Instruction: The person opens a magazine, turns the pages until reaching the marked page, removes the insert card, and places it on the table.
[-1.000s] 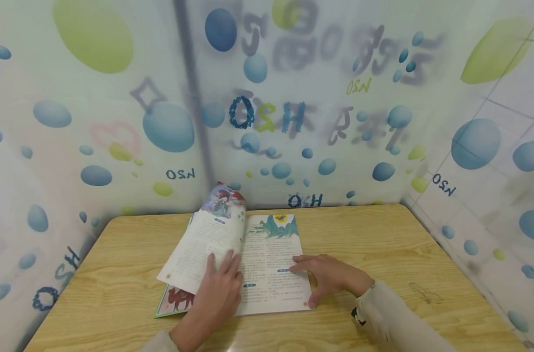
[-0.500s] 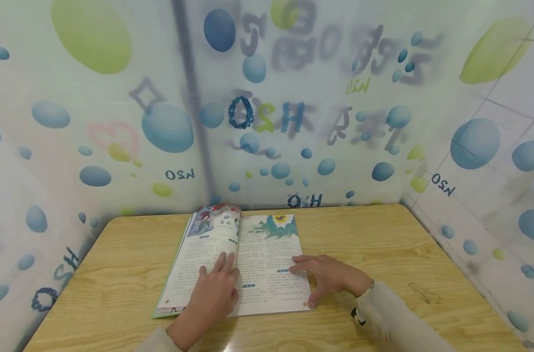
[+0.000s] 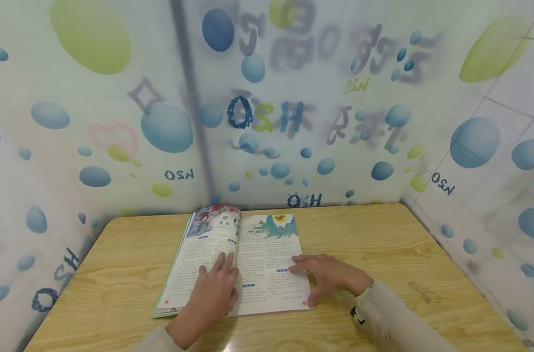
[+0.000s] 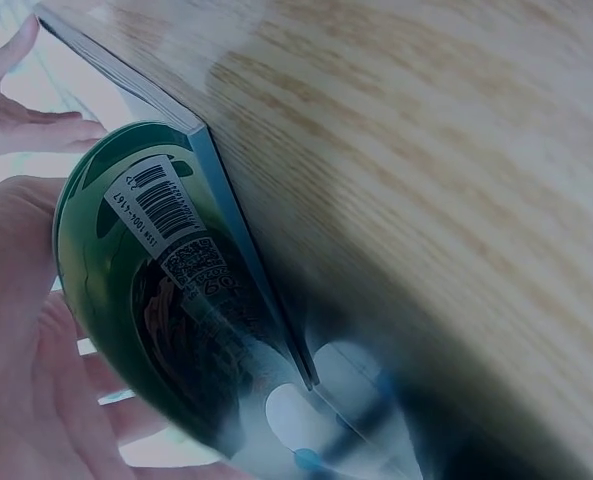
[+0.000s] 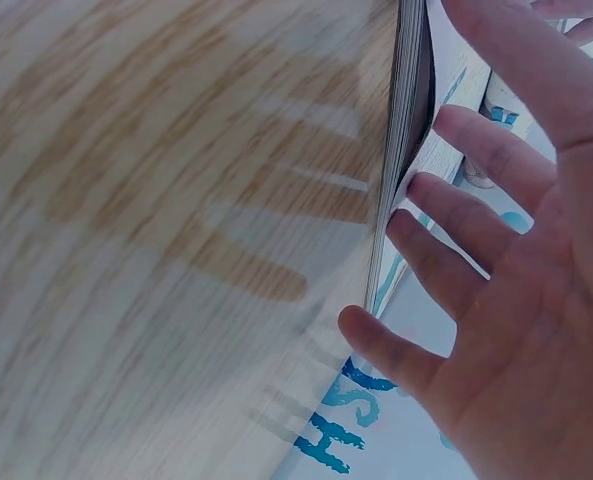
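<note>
An open magazine [image 3: 267,254] with printed text and pictures lies on the wooden table. My left hand [image 3: 215,284] rests on its left page near the fold, fingers extended. In the left wrist view, the magazine's green cover [image 4: 116,270] with a barcode shows in front of that hand [image 4: 26,340]. At the right page's outer edge is my right hand [image 3: 333,275], its thumb at the lower corner and its fingertips on the page. The right wrist view shows the right hand [image 5: 516,270] with fingers spread along the page edges [image 5: 401,120].
The wooden table [image 3: 364,234] extends around the magazine on all sides. Behind it hangs a pale curtain [image 3: 267,161] printed with blue and green drops and lettering. A faint dark mark [image 3: 425,293] is on the table at the right.
One second ago the left page was raised and tilted; now it lies down over the left side, covering most of the camel picture. My right hand has stayed in place.
</note>
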Tool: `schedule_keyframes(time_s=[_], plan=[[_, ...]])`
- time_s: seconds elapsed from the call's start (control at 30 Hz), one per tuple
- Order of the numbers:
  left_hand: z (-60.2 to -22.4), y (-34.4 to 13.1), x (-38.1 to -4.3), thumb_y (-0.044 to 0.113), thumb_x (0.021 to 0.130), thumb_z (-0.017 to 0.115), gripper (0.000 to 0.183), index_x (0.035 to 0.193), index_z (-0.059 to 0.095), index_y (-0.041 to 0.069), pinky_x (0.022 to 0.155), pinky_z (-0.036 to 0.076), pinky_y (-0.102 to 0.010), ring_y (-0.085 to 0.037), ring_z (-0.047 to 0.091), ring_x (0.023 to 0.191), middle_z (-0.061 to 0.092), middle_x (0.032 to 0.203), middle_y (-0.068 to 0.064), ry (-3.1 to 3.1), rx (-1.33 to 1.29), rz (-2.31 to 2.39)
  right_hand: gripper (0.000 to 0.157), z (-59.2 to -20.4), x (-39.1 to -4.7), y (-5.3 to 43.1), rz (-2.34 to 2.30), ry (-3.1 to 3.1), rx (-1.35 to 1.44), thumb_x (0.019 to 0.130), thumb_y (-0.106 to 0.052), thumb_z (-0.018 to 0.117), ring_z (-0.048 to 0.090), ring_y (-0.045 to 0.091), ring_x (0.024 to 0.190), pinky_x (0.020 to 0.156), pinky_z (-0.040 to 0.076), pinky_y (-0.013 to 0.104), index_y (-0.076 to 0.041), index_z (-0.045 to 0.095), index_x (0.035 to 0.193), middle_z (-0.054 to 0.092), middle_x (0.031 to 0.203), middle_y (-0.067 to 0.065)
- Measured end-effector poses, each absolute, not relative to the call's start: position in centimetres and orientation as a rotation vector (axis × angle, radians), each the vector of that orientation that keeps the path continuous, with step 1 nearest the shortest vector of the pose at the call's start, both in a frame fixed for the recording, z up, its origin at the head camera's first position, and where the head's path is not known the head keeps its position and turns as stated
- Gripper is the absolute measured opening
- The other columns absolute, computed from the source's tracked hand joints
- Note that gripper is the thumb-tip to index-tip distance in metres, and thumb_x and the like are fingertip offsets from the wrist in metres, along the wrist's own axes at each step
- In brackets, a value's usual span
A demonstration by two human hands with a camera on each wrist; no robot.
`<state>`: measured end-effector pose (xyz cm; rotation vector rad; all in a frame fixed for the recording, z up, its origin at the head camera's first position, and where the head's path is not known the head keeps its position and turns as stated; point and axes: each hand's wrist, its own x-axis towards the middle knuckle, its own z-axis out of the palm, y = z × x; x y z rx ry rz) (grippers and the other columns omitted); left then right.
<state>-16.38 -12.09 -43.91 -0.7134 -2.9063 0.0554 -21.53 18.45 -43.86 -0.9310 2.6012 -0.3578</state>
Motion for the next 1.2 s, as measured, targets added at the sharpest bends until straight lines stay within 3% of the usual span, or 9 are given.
schedule_keyframes(time_s=[0.27, 0.63, 0.87, 1.2], plan=[[-44.0, -12.0, -16.5, 0.029, 0.083, 0.071, 0.036, 0.107, 0.072, 0.003, 0.078, 0.053, -0.057, -0.041, 0.057, 0.121, 0.059, 0.132, -0.022, -2.784, -0.739, 0.110, 0.078, -43.8, -21.5, 18.4, -0.365, 2.606, -0.960, 0.070, -0.048, 0.087, 0.041, 0.028, 0.141, 0.110, 0.037, 0.053, -0.023, 0.060, 0.138, 0.045, 0.153, 0.003], [-44.3, -10.9, -16.3, 0.048, 0.092, 0.061, 0.044, 0.118, 0.070, 0.013, 0.087, 0.050, -0.052, -0.031, 0.060, 0.118, 0.064, 0.129, -0.012, -2.722, -0.916, 0.001, 0.072, -43.6, -21.6, 18.3, -0.396, 2.616, -0.980, 0.074, -0.052, 0.082, 0.044, 0.029, 0.138, 0.109, 0.037, 0.055, -0.020, 0.063, 0.136, 0.049, 0.150, 0.006], [-44.4, -10.5, -15.9, 0.069, 0.084, 0.061, 0.064, 0.119, 0.069, 0.017, 0.091, 0.049, -0.054, -0.028, 0.061, 0.114, 0.065, 0.126, -0.008, -2.744, -1.012, 0.058, 0.067, -43.7, -21.7, 18.3, -0.453, 2.620, -0.985, 0.079, -0.054, 0.078, 0.046, 0.029, 0.137, 0.108, 0.039, 0.055, -0.017, 0.064, 0.133, 0.051, 0.148, 0.007], [-44.5, -10.6, -15.9, 0.064, 0.080, 0.068, 0.060, 0.114, 0.069, 0.015, 0.084, 0.051, -0.049, -0.028, 0.062, 0.110, 0.065, 0.122, -0.009, -2.719, -1.041, 0.067, 0.064, -44.0, -21.7, 18.3, -0.471, 2.622, -1.000, 0.084, -0.057, 0.071, 0.047, 0.028, 0.136, 0.109, 0.039, 0.053, -0.017, 0.064, 0.133, 0.052, 0.146, 0.007]])
